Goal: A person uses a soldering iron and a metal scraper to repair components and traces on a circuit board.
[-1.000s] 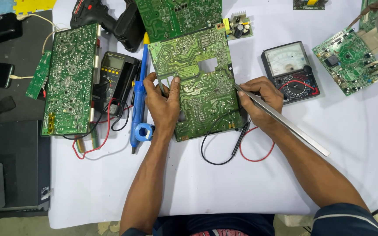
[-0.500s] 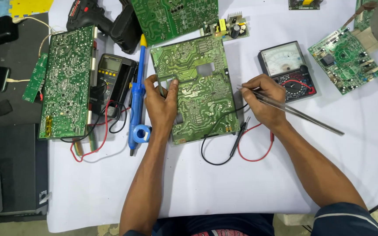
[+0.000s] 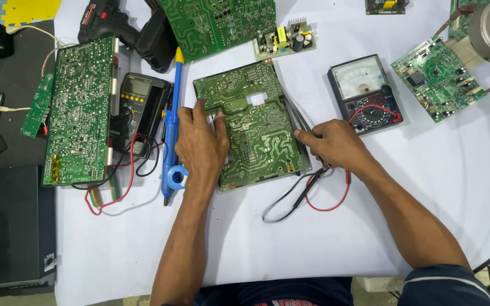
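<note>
Both hands astride circuit board.

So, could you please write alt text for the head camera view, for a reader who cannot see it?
A person's left hand presses on a green rectangular circuit board on a white table, while the right hand holds thin metal tweezers at the board's right edge. A blue soldering iron lies left; a black analogue multimeter sits right.

The green circuit board looked glossy, its solder-side traces catching light. The table cover was matt white, possibly cloth or paper. The soldering iron had smooth blue plastic; the analog multimeter wore matt black plastic.
</note>
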